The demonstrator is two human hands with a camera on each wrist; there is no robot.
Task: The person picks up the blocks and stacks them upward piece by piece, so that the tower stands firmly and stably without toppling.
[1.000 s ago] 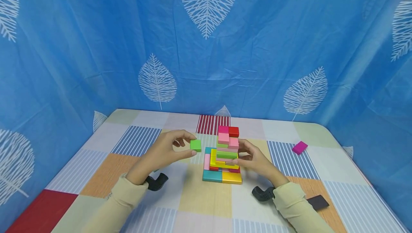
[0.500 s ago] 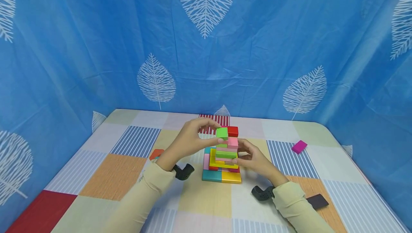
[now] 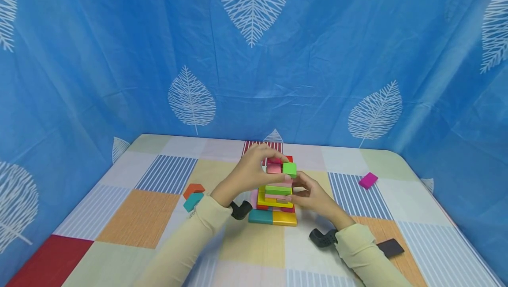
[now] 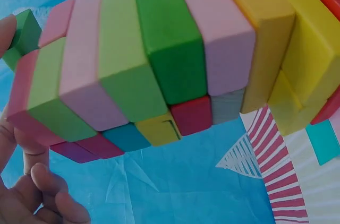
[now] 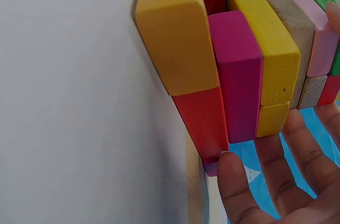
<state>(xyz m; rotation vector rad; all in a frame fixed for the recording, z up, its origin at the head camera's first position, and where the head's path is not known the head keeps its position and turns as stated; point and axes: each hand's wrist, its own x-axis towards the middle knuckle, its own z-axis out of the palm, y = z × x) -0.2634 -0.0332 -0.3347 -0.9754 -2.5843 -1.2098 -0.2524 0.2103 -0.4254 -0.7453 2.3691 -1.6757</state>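
Left hand: the left hand (image 3: 250,174) is curled, thumb and fingertips pinching a small green block (image 3: 289,169) at the top of the block tower (image 3: 274,199). In the left wrist view the green block (image 4: 21,35) shows at the picture's 9 o'clock edge, beside a fingertip.
Green block: at the tower's top, on its 3 o'clock side, just in front of a red block (image 3: 289,159) and beside a dark pink block (image 3: 274,163). Whether it already rests on the layer below cannot be told.
Right hand: the right hand (image 3: 313,196) is at the tower's 3 o'clock side, fingers gently bent, fingertips touching the middle layers; it grips nothing. In the right wrist view the fingers (image 5: 276,181) are spread loosely along the lower blocks.
Tower: flat coloured blocks stacked in layers, teal and yellow at the base, then red, magenta, yellow, pink and green above. It stands near the middle of the checked tablecloth (image 3: 139,216).
Loose blocks: an orange block (image 3: 193,189) and a teal block (image 3: 193,201) touch each other at the tower's 9 o'clock; a magenta block (image 3: 368,180) lies well apart at 3 o'clock.
Other: a dark flat piece (image 3: 390,247) lies beside the right sleeve, toward 4 o'clock.
Containers: none in view.
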